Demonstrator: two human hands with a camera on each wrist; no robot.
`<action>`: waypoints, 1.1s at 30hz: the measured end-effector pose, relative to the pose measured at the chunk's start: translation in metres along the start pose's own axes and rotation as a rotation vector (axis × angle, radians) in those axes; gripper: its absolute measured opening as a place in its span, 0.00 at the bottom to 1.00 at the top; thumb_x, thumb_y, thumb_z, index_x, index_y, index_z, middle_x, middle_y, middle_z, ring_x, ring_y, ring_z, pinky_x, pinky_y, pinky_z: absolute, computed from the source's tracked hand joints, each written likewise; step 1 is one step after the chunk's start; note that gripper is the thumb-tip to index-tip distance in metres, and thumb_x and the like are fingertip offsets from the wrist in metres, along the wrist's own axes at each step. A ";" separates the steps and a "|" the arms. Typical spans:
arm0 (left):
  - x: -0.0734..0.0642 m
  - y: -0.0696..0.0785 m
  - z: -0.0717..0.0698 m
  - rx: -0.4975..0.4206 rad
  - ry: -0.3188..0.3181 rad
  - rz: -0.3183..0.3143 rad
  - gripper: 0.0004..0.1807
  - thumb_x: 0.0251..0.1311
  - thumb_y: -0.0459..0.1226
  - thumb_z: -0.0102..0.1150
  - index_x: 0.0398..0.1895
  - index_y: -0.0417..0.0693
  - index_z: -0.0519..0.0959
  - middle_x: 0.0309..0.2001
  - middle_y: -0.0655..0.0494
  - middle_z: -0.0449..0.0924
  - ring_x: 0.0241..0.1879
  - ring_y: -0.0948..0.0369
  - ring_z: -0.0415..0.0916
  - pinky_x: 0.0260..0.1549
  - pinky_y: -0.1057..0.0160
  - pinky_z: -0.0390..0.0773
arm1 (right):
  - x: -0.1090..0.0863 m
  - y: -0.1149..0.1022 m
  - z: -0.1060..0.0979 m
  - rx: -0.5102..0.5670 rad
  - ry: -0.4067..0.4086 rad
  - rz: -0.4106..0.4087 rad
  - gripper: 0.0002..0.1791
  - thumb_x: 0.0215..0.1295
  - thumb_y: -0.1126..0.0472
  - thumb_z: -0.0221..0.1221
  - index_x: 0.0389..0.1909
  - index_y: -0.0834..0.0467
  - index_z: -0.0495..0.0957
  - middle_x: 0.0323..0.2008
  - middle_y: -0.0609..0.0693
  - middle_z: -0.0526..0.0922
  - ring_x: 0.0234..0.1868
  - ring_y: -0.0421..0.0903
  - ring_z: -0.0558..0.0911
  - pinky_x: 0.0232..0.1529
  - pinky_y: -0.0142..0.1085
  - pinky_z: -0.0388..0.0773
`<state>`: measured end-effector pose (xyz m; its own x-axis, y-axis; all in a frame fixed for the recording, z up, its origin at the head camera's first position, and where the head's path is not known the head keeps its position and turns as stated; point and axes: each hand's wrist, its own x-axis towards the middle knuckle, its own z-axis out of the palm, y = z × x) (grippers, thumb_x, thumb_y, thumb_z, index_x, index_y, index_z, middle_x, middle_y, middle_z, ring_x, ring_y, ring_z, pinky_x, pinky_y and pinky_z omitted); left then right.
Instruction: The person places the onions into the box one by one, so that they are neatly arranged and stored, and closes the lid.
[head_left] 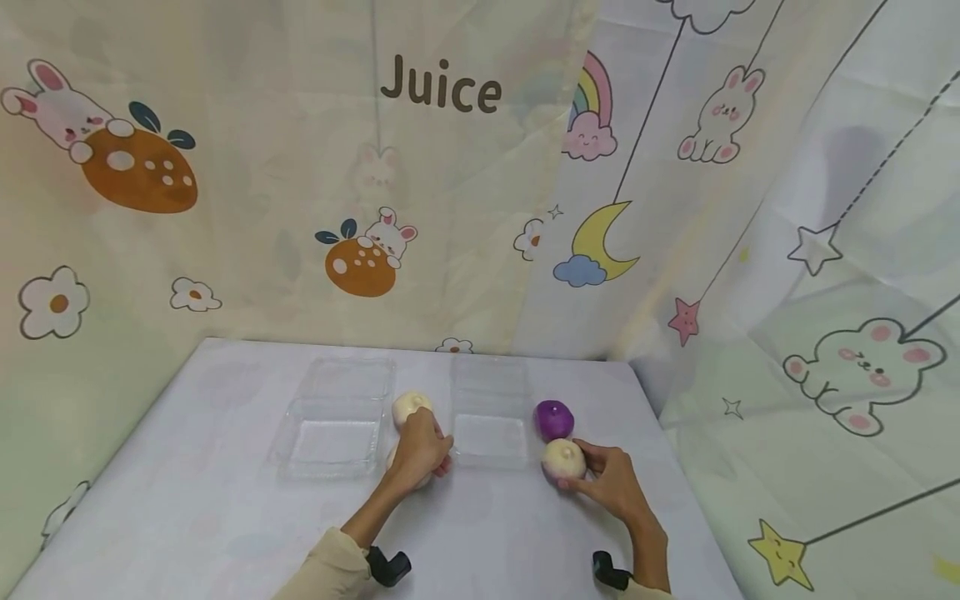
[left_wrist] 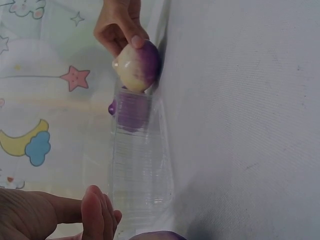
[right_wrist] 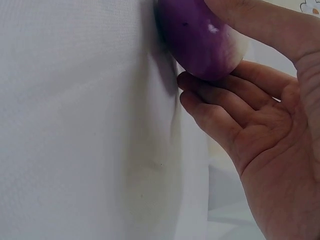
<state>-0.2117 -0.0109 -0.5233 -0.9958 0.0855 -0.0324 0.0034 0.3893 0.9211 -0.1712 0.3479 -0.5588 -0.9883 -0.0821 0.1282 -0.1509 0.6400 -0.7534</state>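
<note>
My right hand (head_left: 613,483) holds a round purple-and-cream turnip (head_left: 563,461) between thumb and fingers, its cream, knobbed side up. A purple, knobbed round vegetable (head_left: 553,420) sits right behind it. My left hand (head_left: 422,450), fingers loosely bent, hovers beside and partly over two more cream-topped turnips. The farther turnip (head_left: 411,407) shows beyond the knuckles, while the nearer one is mostly hidden. Only the purple top of a turnip (left_wrist: 157,235) enters the left wrist view, apart from the visible fingers. The right wrist view shows the held turnip's purple side (right_wrist: 197,40).
Two clear plastic clamshell boxes with raised lids stand on the white table (head_left: 187,500): a left box (head_left: 333,446) and a middle box (head_left: 491,442). Printed cloth (head_left: 262,167) hangs behind and at the sides.
</note>
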 end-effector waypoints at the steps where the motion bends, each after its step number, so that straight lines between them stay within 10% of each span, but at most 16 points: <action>1: 0.000 -0.001 0.000 0.000 0.002 0.001 0.09 0.63 0.22 0.63 0.27 0.34 0.74 0.11 0.50 0.80 0.07 0.62 0.78 0.11 0.60 0.84 | 0.000 0.000 0.000 0.003 -0.002 0.000 0.45 0.50 0.55 0.86 0.67 0.70 0.81 0.63 0.66 0.86 0.65 0.61 0.87 0.62 0.41 0.88; 33: 0.000 0.001 0.000 -0.008 0.010 0.036 0.10 0.63 0.20 0.62 0.25 0.33 0.75 0.12 0.49 0.81 0.08 0.62 0.78 0.12 0.60 0.84 | -0.004 -0.004 -0.003 0.020 -0.002 0.002 0.44 0.52 0.56 0.85 0.67 0.71 0.80 0.64 0.67 0.86 0.64 0.62 0.88 0.61 0.42 0.89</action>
<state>-0.2119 -0.0107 -0.5223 -0.9959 0.0901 0.0043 0.0382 0.3785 0.9248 -0.1668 0.3480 -0.5548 -0.9887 -0.0821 0.1255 -0.1492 0.6248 -0.7664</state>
